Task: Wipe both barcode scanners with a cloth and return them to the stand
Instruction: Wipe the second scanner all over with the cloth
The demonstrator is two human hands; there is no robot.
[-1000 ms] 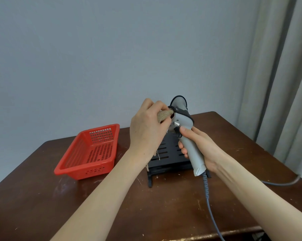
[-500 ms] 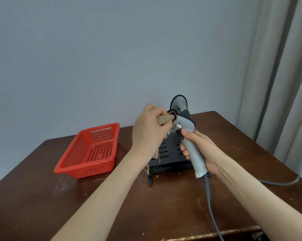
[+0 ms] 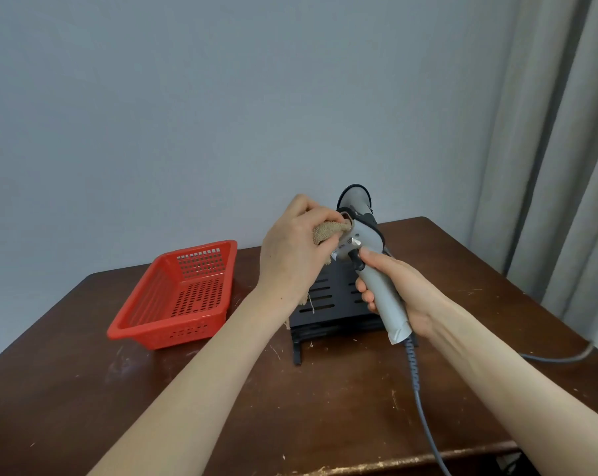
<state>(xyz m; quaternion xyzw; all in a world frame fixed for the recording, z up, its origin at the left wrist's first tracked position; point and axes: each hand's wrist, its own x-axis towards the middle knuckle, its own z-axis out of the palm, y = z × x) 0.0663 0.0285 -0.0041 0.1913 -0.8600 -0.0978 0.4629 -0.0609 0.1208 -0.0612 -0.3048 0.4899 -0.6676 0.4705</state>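
My right hand [image 3: 395,286] grips the handle of a grey barcode scanner [image 3: 381,293], held tilted above the black slotted stand [image 3: 328,300]. My left hand [image 3: 292,255] pinches a tan cloth [image 3: 328,231] and presses it against the scanner's black-rimmed head. Behind it, a second grey scanner [image 3: 354,197] shows only its head, sticking up from the stand. A grey cable [image 3: 421,407] hangs from the held scanner's handle toward the table's front edge.
A red perforated plastic basket [image 3: 177,297] sits left of the stand on the dark wooden table [image 3: 84,389]. Grey curtains [image 3: 558,166] hang at the right. Another stretch of grey cable [image 3: 555,357] runs off the right table edge.
The cloth has shifted slightly on the scanner head as my left hand rubs it. The scanner tilted a little in my right hand. The stand and basket stayed put.
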